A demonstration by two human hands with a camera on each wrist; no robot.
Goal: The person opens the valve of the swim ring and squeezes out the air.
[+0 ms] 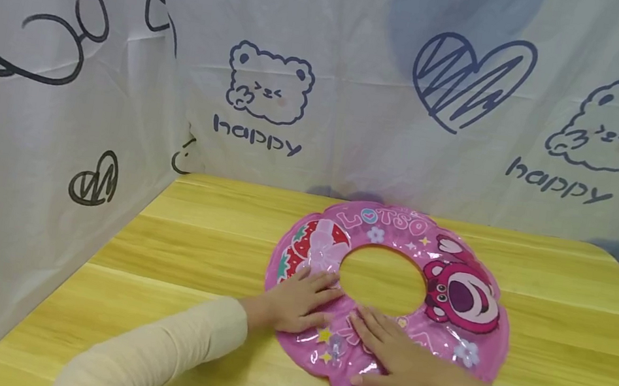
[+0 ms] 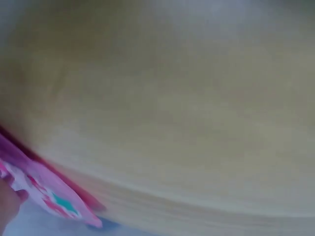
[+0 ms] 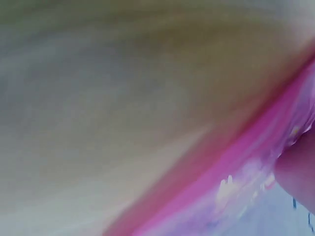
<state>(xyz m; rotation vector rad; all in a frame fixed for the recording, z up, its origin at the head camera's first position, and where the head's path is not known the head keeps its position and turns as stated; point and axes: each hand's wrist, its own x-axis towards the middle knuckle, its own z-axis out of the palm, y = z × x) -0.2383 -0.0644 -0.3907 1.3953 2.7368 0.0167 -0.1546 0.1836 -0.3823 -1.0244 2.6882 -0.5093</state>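
Observation:
A pink inflatable swim ring (image 1: 399,232) lies flat on the wooden table, printed with LOTSO lettering, strawberries, flowers and a bear. My left hand (image 1: 300,300) rests on its left side near the hole, fingers spread. On the ring's near part lies my right hand (image 1: 404,361), palm down with fingers extended toward the hole. In the left wrist view, the ring's edge (image 2: 54,191) shows at the lower left beside part of the left hand (image 2: 7,204). The right wrist view shows the pink rim (image 3: 211,182) and a blurred bit of the right hand (image 3: 298,169).
The yellow wood-grain table (image 1: 206,251) extends around the ring. A white cloth (image 1: 352,140) with drawn bears, hearts and "happy" lettering hangs behind it, and another cloth panel (image 1: 20,179) stands along the left side.

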